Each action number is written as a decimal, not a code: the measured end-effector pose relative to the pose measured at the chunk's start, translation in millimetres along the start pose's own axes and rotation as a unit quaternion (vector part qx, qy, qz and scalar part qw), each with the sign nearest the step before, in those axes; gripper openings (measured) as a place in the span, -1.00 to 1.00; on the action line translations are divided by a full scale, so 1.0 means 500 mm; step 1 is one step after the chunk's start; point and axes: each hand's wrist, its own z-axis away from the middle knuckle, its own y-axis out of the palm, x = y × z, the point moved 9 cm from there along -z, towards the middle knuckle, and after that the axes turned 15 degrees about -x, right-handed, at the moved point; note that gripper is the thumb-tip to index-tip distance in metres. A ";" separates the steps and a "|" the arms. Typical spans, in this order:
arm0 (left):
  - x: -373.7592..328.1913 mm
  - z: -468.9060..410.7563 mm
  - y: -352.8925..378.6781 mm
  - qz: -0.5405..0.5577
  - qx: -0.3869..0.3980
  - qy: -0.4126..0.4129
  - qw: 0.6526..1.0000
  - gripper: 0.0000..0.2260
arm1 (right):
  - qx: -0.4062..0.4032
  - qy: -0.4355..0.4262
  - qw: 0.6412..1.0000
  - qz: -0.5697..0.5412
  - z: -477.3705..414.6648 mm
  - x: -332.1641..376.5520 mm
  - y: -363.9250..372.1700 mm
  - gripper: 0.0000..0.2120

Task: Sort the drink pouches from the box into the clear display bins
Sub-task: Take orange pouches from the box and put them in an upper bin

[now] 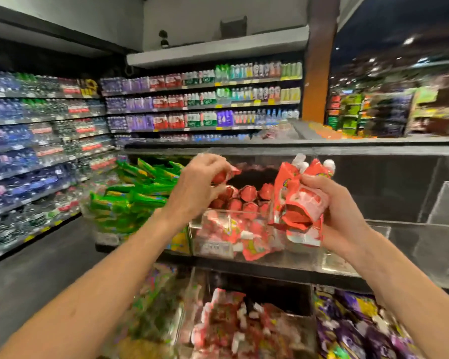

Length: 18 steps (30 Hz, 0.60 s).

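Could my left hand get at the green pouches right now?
Probably yes for reach: the green pouches lie uncovered just beside the left hand, with nothing between. But that hand pinches a red pouch, so grabbing one looks awkward.

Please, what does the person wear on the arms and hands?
The left forearm and right forearm are bare, no sleeves in view. The left grip and the right grip have no gloves; no watch, bracelet or ring shows.

I see red foil drink pouches (300, 203) with white caps and pink-white patches. At the dark display shelf's (257, 269) left end lie green foil packets (130, 200) streaked yellow; below its right end, purple pouches (353, 330) printed yellow.
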 end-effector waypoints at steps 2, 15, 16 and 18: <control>0.028 -0.011 0.047 -0.026 0.023 0.098 0.995 -0.69 | -0.017 -0.010 1.000 -0.007 -0.015 -0.008 0.013 -0.54; 0.160 -0.008 0.260 -0.180 0.276 0.231 0.915 -0.68 | -0.106 -0.021 0.993 0.038 -0.063 -0.046 0.042 -0.60; 0.159 -0.006 0.261 -0.188 0.275 0.237 0.913 -0.66 | -0.112 -0.017 0.993 0.043 -0.063 -0.046 0.044 -0.65; 0.163 0.002 0.259 -0.188 0.286 0.223 0.913 -0.64 | -0.111 -0.004 0.993 0.045 -0.067 -0.049 0.051 -0.72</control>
